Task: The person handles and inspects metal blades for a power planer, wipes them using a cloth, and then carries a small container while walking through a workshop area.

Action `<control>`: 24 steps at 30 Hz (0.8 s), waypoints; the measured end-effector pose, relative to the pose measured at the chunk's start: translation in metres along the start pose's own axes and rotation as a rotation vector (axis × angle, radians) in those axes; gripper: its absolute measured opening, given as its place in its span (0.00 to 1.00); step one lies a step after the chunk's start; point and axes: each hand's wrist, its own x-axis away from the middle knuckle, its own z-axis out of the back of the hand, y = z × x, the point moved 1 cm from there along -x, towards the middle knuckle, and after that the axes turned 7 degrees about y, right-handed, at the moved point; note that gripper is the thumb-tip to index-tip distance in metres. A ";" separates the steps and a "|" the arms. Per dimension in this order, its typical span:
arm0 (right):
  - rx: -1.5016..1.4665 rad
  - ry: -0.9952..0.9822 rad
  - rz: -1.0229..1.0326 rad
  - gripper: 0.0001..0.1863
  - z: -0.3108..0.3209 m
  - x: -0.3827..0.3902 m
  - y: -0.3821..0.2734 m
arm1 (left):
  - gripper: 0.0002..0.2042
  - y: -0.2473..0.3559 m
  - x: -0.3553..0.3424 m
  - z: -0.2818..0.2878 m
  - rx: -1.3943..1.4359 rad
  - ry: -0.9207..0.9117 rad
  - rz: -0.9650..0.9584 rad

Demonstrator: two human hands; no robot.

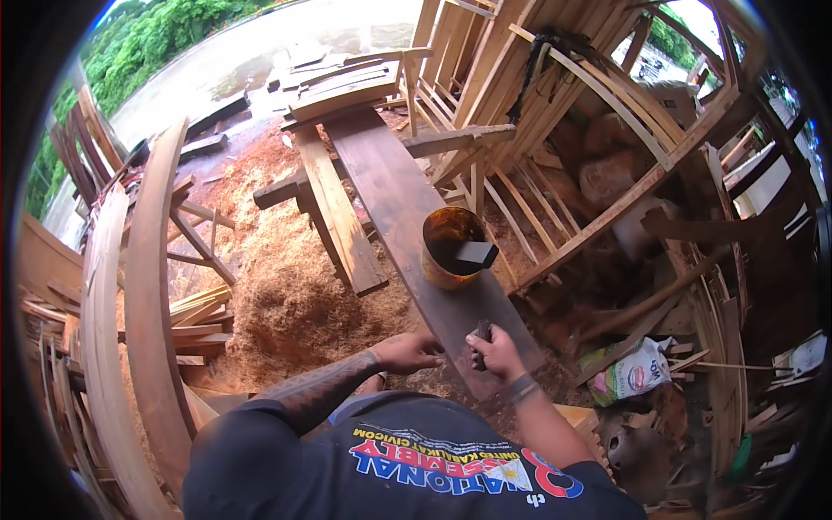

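Note:
A long brown plank (pixel 394 204) runs away from me, its near end beside my hands. My right hand (pixel 500 351) is over that end, fingers closed round a small dark, block-like object (pixel 482 333) whose kind I cannot make out. My left hand (pixel 410 354) is at the plank's left edge, fingers stretched toward it and holding nothing visible; whether they touch the wood is unclear. Farther up the plank stands a round, orange-stained bucket (pixel 444 276) with a dark inside. A flat white piece with a dark edge (pixel 475 253) shows at its mouth.
Wood shavings (pixel 286 325) are heaped left of the plank. A paler board (pixel 340 212) lies alongside it, on a wooden trestle (pixel 282 192). Long boards (pixel 156 286) stretch along the left. Timber (pixel 485 78) leans at the back right; a printed sack (pixel 631 373) sits at the right.

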 end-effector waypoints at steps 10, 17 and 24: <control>1.229 0.054 0.938 0.17 -0.096 -0.034 -0.209 | 0.20 -0.181 0.026 -0.024 -0.231 -0.058 0.092; 2.141 -0.361 0.320 0.19 -0.151 -0.163 -0.184 | 0.25 -0.366 0.135 -0.030 -0.321 -0.194 0.607; 2.193 -0.391 0.338 0.19 -0.152 -0.208 -0.150 | 0.24 -0.381 0.200 0.001 0.035 -0.005 1.017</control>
